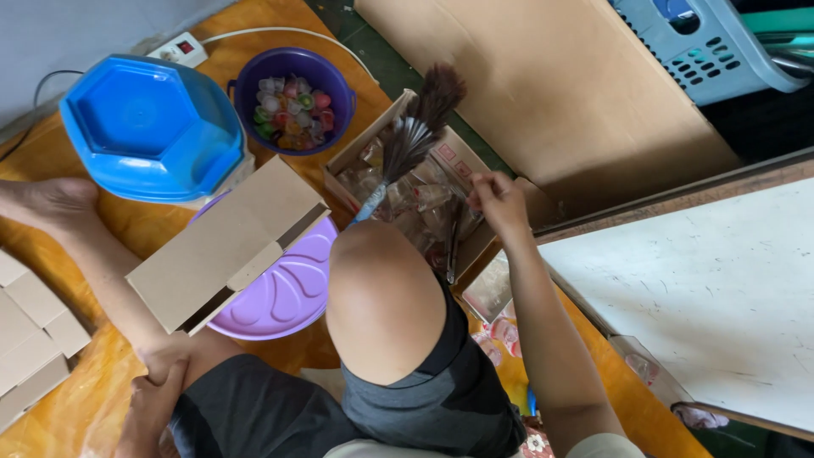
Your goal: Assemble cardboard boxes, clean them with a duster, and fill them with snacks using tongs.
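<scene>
My right hand [498, 202] reaches into an open cardboard box [360, 148] full of clear plastic packets [424, 199], and its fingertips pinch one of them. A feather duster [417, 127] with a blue handle lies slanted across the box, just left of that hand. My raised bare knee [383, 297] hides the box's near side. My left hand [154, 400] rests flat on my own leg at the lower left and holds nothing.
A blue octagonal basin [153, 127] sits upside down at the left. Beside it stands a purple bowl [246, 85] of coloured jelly cups. A flat cardboard box [225, 246] lies on a purple lid [292, 293]. Folded cartons [30, 339], a large cardboard sheet [551, 93] and a white board [712, 297] lie around.
</scene>
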